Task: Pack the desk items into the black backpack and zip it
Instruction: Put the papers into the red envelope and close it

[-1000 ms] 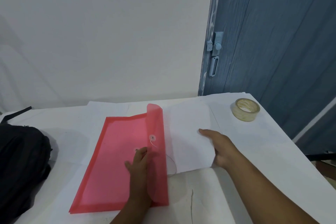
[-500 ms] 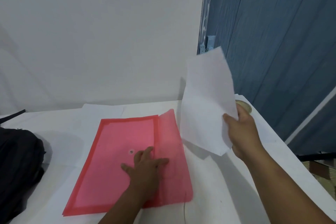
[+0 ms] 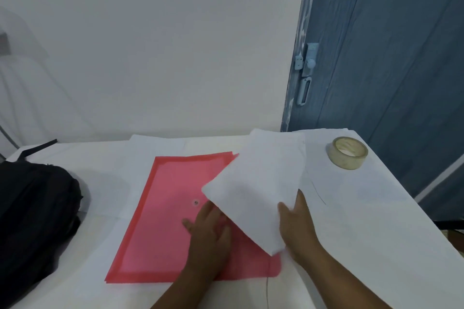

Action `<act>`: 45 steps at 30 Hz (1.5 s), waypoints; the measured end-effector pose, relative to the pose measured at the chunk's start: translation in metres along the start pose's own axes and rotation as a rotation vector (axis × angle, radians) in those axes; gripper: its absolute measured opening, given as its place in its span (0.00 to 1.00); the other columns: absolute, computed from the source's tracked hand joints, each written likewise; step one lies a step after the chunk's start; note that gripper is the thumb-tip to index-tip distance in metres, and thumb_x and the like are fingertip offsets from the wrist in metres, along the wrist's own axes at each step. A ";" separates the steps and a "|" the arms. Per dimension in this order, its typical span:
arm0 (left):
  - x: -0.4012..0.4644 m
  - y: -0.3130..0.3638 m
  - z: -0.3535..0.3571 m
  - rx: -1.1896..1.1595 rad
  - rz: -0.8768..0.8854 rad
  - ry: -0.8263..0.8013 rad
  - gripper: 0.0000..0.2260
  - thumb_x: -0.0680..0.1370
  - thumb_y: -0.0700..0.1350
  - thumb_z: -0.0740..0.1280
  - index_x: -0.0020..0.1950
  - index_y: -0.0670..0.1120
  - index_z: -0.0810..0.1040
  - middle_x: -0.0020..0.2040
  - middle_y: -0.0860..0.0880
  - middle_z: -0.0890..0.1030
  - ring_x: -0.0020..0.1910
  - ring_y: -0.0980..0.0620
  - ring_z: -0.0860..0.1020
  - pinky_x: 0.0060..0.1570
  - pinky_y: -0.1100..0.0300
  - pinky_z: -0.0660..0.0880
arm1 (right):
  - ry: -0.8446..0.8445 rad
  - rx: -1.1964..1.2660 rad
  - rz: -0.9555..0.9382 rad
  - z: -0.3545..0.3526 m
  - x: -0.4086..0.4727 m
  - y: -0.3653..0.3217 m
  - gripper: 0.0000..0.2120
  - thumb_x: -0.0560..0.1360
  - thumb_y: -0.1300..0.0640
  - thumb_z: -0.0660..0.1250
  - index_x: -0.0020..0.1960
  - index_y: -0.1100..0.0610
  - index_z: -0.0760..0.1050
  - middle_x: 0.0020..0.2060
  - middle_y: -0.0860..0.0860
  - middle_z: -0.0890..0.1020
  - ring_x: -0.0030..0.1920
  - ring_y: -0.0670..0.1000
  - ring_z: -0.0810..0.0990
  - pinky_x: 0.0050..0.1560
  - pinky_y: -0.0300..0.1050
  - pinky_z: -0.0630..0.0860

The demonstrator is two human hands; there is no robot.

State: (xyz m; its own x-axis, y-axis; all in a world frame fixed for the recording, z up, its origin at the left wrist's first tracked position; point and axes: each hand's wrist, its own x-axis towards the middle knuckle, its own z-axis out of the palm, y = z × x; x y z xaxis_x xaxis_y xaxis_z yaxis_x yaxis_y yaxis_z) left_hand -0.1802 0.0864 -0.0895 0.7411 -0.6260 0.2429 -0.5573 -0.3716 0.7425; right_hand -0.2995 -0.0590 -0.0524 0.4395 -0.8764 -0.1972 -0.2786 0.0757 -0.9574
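- Right hand grips the paper at its near edge; sheets slant over the folder.
- Left hand rests flat, fingers straight, on the folder.

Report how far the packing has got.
Done: nothing looks packed. The black backpack lies apart at the desk's left.
In hand: the right hand holds the white paper over the red folder, which the left hand presses flat.
Left: paper, folder, tape roll, then zipping.
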 end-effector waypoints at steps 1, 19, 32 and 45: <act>-0.001 -0.001 0.001 -0.053 -0.003 0.072 0.18 0.71 0.51 0.58 0.55 0.53 0.81 0.64 0.56 0.79 0.68 0.55 0.72 0.65 0.26 0.59 | 0.016 -0.055 -0.024 -0.002 -0.001 0.001 0.24 0.81 0.63 0.59 0.75 0.51 0.63 0.64 0.47 0.76 0.63 0.52 0.76 0.64 0.49 0.73; 0.000 -0.001 0.004 -0.091 -0.025 0.305 0.21 0.78 0.47 0.52 0.48 0.42 0.84 0.46 0.52 0.82 0.45 0.51 0.79 0.57 0.51 0.77 | 0.137 -0.049 -0.227 -0.006 -0.012 0.025 0.29 0.72 0.56 0.51 0.73 0.47 0.58 0.61 0.44 0.74 0.51 0.50 0.77 0.45 0.41 0.71; -0.002 -0.006 0.002 -0.093 0.058 0.310 0.18 0.75 0.50 0.62 0.56 0.40 0.83 0.53 0.46 0.84 0.55 0.44 0.80 0.63 0.50 0.74 | -0.118 -0.061 -0.143 -0.010 -0.007 0.017 0.23 0.78 0.65 0.62 0.66 0.43 0.68 0.55 0.36 0.77 0.58 0.45 0.78 0.48 0.33 0.73; 0.001 -0.004 0.003 0.010 0.098 0.251 0.11 0.76 0.47 0.61 0.51 0.51 0.83 0.52 0.61 0.81 0.51 0.59 0.80 0.63 0.26 0.66 | -0.201 0.290 0.149 -0.028 0.012 0.000 0.14 0.80 0.61 0.62 0.61 0.46 0.76 0.54 0.50 0.85 0.53 0.56 0.85 0.52 0.57 0.82</act>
State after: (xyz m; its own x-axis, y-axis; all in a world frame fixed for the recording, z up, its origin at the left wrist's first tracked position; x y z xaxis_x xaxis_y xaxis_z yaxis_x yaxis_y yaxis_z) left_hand -0.1788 0.0854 -0.0942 0.7522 -0.4700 0.4618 -0.6339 -0.3250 0.7018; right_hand -0.3178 -0.0833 -0.0485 0.5791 -0.7368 -0.3489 -0.1120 0.3520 -0.9293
